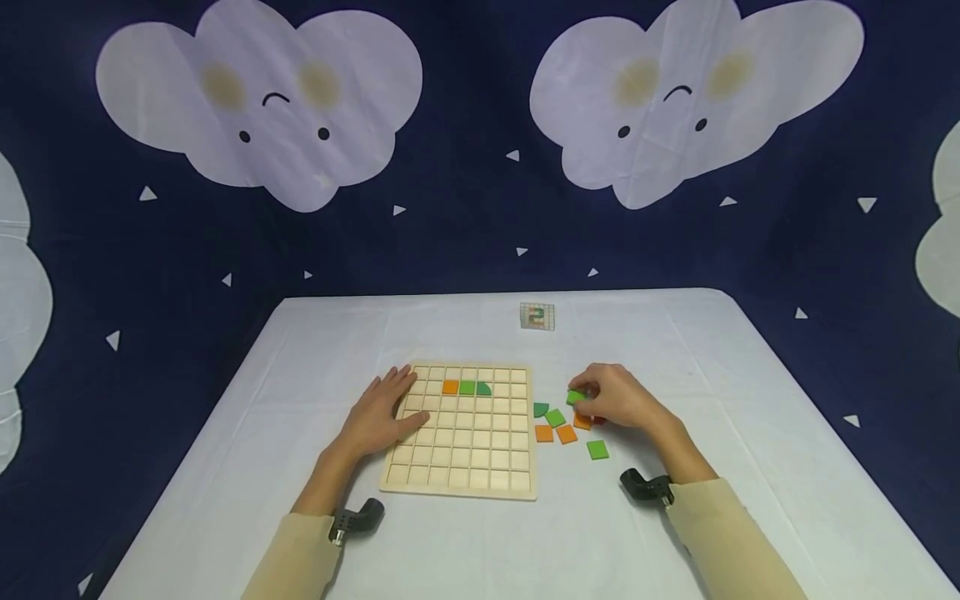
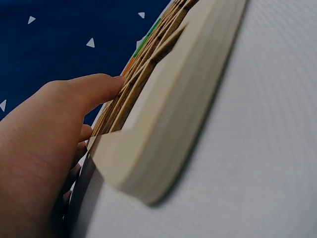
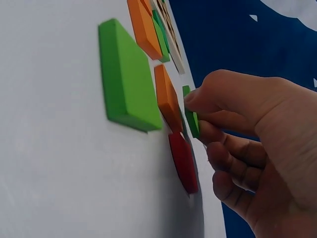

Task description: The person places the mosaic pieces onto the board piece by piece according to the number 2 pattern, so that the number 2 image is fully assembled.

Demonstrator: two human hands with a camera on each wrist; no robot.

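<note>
Dark blue cloth (image 1: 472, 125) printed with pale clouds hung behind a white-covered desk (image 1: 225, 467). On it lay a wooden grid board (image 1: 480, 439), with an orange square (image 1: 450, 387), a green square (image 1: 467, 387) and a rounded dark green piece (image 1: 483, 389) side by side in one row. The left hand (image 1: 380, 417) rested at the board's left edge, fingers extended, thumb on top, clasping nothing. Well apart, the right hand (image 1: 618, 396) pinched a green tile (image 3: 190, 113) between thumb and fingertips, right of the board, near a red piece (image 3: 183, 163) and other loose tiles (whether it cleared the desk, I could not tell). It looked light, stiff and hardly fragile, perhaps a little slippery on its smooth face; opposite edges seemed the best hold, leaving the underside free.
</note>
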